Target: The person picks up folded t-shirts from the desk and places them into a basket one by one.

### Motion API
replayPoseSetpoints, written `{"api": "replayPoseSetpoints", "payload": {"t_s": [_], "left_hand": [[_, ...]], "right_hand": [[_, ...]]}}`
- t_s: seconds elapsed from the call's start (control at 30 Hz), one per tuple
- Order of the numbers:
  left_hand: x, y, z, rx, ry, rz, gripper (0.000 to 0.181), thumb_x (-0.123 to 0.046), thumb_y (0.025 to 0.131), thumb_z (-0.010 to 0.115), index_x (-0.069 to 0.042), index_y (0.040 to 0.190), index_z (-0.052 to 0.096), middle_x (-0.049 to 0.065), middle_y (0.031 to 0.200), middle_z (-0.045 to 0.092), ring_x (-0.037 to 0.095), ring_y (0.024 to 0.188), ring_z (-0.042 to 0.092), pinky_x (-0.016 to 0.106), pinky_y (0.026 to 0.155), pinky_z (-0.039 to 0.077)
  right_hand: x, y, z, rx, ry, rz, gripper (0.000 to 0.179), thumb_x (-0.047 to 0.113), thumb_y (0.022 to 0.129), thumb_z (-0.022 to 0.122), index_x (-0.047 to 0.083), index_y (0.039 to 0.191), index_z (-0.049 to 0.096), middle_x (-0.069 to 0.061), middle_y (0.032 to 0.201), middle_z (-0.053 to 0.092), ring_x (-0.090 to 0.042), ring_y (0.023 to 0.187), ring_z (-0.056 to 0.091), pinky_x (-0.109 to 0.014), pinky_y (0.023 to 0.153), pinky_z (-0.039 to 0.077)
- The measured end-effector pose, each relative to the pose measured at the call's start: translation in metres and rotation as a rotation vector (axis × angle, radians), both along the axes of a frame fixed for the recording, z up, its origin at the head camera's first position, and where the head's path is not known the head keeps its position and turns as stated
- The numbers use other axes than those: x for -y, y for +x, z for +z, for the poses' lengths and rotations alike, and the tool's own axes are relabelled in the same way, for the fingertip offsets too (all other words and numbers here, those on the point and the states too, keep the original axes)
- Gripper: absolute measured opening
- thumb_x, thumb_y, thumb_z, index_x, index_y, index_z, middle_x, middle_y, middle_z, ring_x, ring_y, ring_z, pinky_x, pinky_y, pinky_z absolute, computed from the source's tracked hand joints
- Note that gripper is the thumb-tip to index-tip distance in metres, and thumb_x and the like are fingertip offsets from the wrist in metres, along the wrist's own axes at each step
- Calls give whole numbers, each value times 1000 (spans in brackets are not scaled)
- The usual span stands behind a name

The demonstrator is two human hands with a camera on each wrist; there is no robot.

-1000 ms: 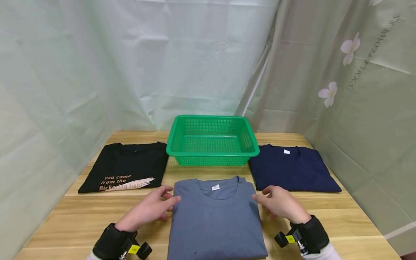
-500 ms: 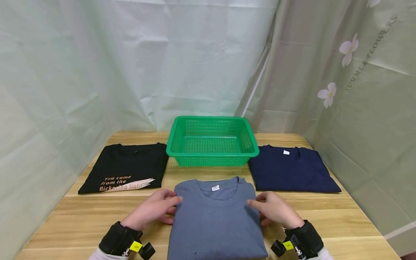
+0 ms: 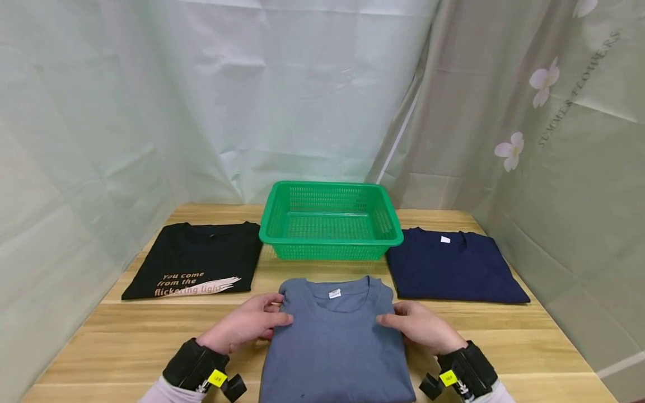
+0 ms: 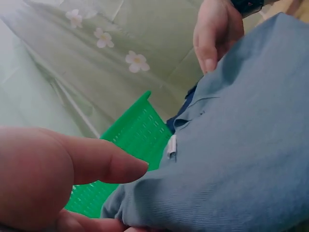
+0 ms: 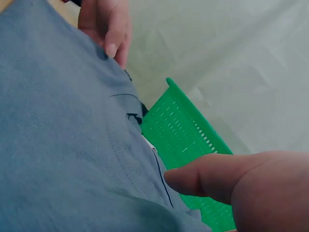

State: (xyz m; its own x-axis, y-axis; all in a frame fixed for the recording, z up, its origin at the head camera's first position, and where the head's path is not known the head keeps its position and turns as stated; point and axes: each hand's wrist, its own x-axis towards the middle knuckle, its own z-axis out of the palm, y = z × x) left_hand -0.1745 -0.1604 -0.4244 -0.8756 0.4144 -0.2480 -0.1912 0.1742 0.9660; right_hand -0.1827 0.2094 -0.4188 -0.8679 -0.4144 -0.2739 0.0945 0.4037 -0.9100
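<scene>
A folded blue-grey T-shirt [image 3: 337, 347] lies at the front of the table, its collar and white label facing away from me. My left hand [image 3: 252, 322] grips its left side near the shoulder, thumb above and fingers tucked underneath. On the opposite side my right hand [image 3: 420, 324] holds the shirt the same way, its fingers partly hidden below the fabric. In the left wrist view, the thumb [image 4: 111, 157] is over the bunched edge of the cloth. The right wrist view has the other thumb [image 5: 198, 176] at the shirt's edge.
Behind the shirt stands a green plastic basket [image 3: 330, 249] with nothing in it. A folded black T-shirt [image 3: 206, 252] with printed lettering lies at left, a folded navy T-shirt [image 3: 453, 268] at right. Curtains [image 3: 302, 95] surround the wooden table [image 3: 151, 336].
Both hands have moved inward from the shirt's sides and taken hold of it. The shirt's upper left edge has been drawn slightly inward. The basket and the other shirts stay put.
</scene>
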Motion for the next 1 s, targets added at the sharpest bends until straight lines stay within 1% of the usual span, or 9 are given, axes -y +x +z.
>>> {"api": "replayPoseSetpoints", "payload": {"t_s": [0.1, 0.17, 0.27, 0.33, 0.4, 0.5, 0.63, 0.8, 1.0], "left_hand": [[1, 1, 3, 23, 50, -32, 71, -12, 94, 67, 11, 146, 25, 20, 114, 56, 26, 92, 61, 38, 70, 58], [2, 1, 4, 47, 72, -43, 73, -10, 94, 66, 8, 148, 20, 22, 116, 54, 29, 93, 61, 42, 69, 59], [4, 1, 3, 56, 84, -57, 75, -6, 94, 65, 6, 150, 17, 24, 115, 54, 31, 90, 62, 42, 64, 60], [5, 2, 2, 53, 73, -61, 74, -3, 94, 64, 4, 151, 17, 23, 114, 54, 31, 87, 63, 39, 59, 59], [6, 2, 1, 51, 67, -65, 74, -1, 94, 64, 3, 151, 17, 22, 113, 56, 31, 86, 63, 36, 56, 58], [7, 3, 0, 45, 68, -66, 73, 3, 94, 61, 2, 152, 17, 22, 111, 56, 30, 86, 62, 35, 55, 57], [6, 3, 1, 22, 76, -44, 72, 5, 94, 59, 2, 152, 18, 23, 113, 56, 31, 88, 62, 39, 60, 59], [5, 2, 9, -17, 68, -6, 70, 3, 94, 61, 0, 152, 21, 24, 118, 56, 30, 91, 62, 41, 66, 59], [6, 2, 23, -73, 35, 14, 71, 2, 93, 63, 0, 151, 24, 23, 119, 58, 30, 88, 62, 40, 61, 58]], "right_hand": [[1, 1, 2, 25, -61, 14, 42, 23, 98, 63, -6, 127, 56, -9, 101, 63, -19, 83, 59, -32, 72, 52], [1, 2, 4, 46, -79, -1, 55, 21, 98, 64, -9, 140, 43, -17, 121, 58, -24, 101, 57, -36, 79, 54], [-1, 3, 4, 85, -93, -22, 69, 17, 96, 65, -9, 147, 27, -21, 121, 56, -27, 97, 60, -33, 62, 56], [-3, 2, 2, 92, -107, -13, 73, 12, 95, 65, -9, 149, 21, -21, 117, 58, -28, 92, 62, -29, 52, 53], [-6, 2, 0, 95, -134, 9, 70, 6, 95, 63, -8, 150, 21, -20, 112, 61, -31, 89, 63, -26, 48, 51], [-8, 1, -1, 88, -160, 30, 66, 1, 95, 60, -8, 149, 23, -19, 107, 64, -31, 88, 64, -26, 48, 51], [-11, 0, 1, 89, -179, 21, 63, 0, 96, 58, -7, 149, 24, -20, 108, 62, -32, 89, 63, -27, 48, 51], [-12, -1, 9, 57, -152, -2, 59, 3, 97, 59, -6, 147, 28, -20, 110, 61, -31, 89, 63, -25, 47, 50], [-12, -1, 20, 42, -171, -18, 56, 3, 98, 59, -7, 146, 31, -19, 117, 62, -32, 92, 64, -27, 51, 54]]}}
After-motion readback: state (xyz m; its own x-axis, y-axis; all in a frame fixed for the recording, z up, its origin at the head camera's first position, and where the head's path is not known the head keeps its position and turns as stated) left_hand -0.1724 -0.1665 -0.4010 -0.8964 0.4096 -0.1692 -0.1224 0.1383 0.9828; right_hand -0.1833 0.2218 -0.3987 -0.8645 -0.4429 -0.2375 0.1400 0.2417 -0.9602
